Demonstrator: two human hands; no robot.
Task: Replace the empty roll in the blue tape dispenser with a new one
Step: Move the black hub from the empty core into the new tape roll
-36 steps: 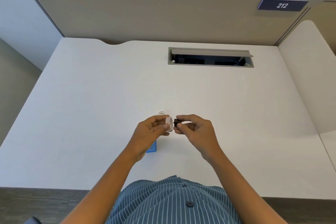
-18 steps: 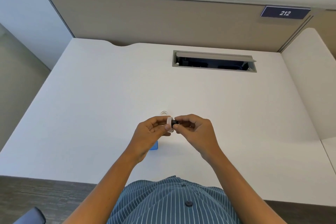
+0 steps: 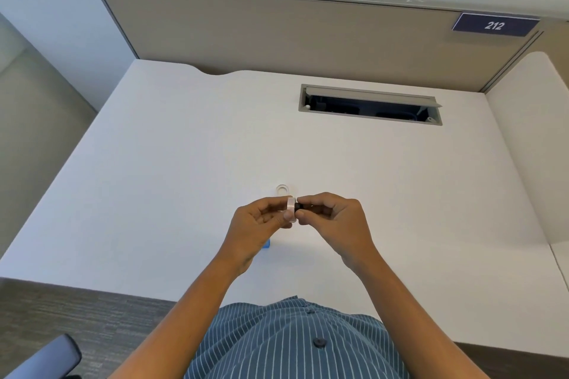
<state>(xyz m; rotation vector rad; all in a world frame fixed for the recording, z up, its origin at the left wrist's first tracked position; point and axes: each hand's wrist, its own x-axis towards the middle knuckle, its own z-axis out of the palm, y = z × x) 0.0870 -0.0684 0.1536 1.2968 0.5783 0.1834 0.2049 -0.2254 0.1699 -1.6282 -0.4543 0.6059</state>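
Tape roll (image 3: 290,208) pinched in left hand (image 3: 258,226), below sign "212" (image 3: 494,25).

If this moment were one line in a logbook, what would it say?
left hand: holds tape roll | right hand: presses black spindle against it | blue dispenser: on desk, mostly hidden | clear ring: lying beyond hands

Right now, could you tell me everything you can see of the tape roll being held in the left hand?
The tape roll is a small, pale, translucent ring that looks like clear tape, seen nearly edge-on and held upright above the white desk. The left hand pinches it between thumb and fingers. Its right face meets a small black core piece held by the right hand; whether that piece is already inside cannot be told.
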